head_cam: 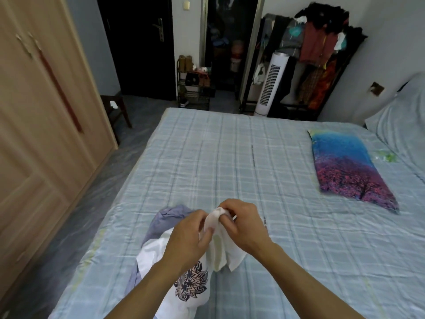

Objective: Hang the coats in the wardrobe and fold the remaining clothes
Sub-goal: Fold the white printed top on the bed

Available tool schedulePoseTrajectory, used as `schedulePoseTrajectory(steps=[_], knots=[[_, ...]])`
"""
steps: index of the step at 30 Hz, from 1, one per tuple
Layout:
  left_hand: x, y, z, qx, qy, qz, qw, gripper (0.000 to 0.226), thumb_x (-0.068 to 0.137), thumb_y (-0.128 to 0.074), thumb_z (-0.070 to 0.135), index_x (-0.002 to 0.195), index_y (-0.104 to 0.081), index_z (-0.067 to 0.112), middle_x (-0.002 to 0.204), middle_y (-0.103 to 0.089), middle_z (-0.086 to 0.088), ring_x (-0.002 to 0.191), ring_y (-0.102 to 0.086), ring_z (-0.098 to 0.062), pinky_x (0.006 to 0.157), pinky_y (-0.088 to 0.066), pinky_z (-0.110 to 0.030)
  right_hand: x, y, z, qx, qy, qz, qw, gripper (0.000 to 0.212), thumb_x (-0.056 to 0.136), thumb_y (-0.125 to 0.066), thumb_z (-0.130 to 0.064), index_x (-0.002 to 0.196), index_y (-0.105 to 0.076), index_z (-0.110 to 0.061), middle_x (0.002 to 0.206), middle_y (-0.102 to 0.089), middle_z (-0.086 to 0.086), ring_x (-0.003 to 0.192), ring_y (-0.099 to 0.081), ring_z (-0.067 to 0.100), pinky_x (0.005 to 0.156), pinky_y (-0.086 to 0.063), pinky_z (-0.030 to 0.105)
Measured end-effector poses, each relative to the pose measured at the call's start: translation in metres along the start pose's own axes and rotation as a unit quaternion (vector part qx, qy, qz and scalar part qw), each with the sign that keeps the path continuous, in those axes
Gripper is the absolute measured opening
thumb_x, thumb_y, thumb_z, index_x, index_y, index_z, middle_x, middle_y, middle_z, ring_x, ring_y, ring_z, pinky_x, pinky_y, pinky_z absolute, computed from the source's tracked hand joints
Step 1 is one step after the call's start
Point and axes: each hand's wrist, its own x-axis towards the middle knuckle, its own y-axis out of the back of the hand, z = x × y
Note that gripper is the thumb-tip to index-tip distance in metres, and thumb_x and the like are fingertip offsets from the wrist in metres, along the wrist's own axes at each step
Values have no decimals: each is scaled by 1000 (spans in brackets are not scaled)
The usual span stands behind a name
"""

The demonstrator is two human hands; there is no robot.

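Note:
Both of my hands hold a pair of white socks (218, 252) above the near part of the bed (230, 157). My left hand (186, 236) pinches the top edge from the left, and my right hand (243, 224) grips the same top from the right. The socks hang down between my wrists. Under my left arm lies a white T-shirt (161, 252) with a dark printed pattern, on top of a grey-blue garment (165, 215). The wooden wardrobe (41, 134) stands with its doors closed at the left.
A folded blue and pink printed cloth (345, 166) lies on the bed's right side. Beyond the bed stand a white tower fan (269, 88), a clothes rack (322, 54) full of garments, a shoe rack (194, 86) and a dark door (142, 47). A small stool (117, 109) stands near the wardrobe.

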Motion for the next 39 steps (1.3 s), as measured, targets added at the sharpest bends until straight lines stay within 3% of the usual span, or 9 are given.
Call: schedulePoseTrajectory(steps=[3,8,13,16,20,25,31,36,39], knots=[[-2,-1,-1,29,37,67,997,22,80,-65,40,98,-55,31,86,-59,16,78,-56,-5,68,-50,-33,12,0,-11,19,-11,66,998,12,82,-64,-8,79,-66,-19,68,-62,-10,66,-58,9,59,-43,16],[-9,10,-18,109,45,103,988,42,71,-76,27,109,-59,22,102,-60,11,92,-54,-11,75,-35,-22,38,20,-22,35,-11,162,986,14,84,-64,-13,74,-64,-22,64,-62,-6,60,-58,14,53,-42,19],[-5,25,-19,114,64,125,984,29,78,-73,23,95,-50,28,84,-56,14,77,-54,-12,66,-43,-29,46,35,-21,24,-22,175,984,16,88,-65,-12,76,-66,-23,67,-65,-8,64,-61,13,55,-48,24],[-5,27,-21,107,23,116,987,21,86,-67,13,91,-50,23,74,-58,9,67,-55,-13,59,-45,-33,45,38,-17,28,-46,193,980,17,88,-65,-13,76,-67,-25,68,-66,-11,64,-61,11,55,-48,22],[-10,23,-20,72,-82,100,989,13,87,-69,23,93,-58,24,84,-57,12,77,-54,-7,67,-47,-30,43,42,-15,26,-64,211,975,19,89,-66,-15,74,-65,-27,67,-65,-10,60,-59,10,52,-44,18],[-21,-17,-3,95,-138,45,985,35,79,-72,41,111,-61,31,101,-56,14,90,-58,-10,70,-51,-26,40,47,-18,30,-60,223,972,19,88,-65,-14,73,-65,-26,65,-63,-10,58,-58,9,51,-41,12],[-29,-48,18,84,-87,60,991,59,65,-79,40,119,-54,35,108,-58,16,95,-54,-7,73,-50,-21,32,55,-15,28,-64,229,971,18,89,-65,-16,74,-66,-26,65,-64,-9,58,-59,10,50,-42,14],[-21,-53,23,111,-3,46,993,32,77,-66,24,108,-60,26,90,-66,5,84,-62,-22,68,-51,-36,25,56,-14,19,-60,229,971,18,89,-65,-14,74,-67,-24,66,-65,-8,61,-61,11,53,-45,17],[-20,-49,17,66,-4,52,996,24,76,-63,16,98,-63,26,84,-65,9,80,-61,-19,66,-47,-33,22,60,-9,24,-68,231,970,18,88,-66,-15,74,-67,-25,66,-65,-8,61,-61,12,53,-46,20]])
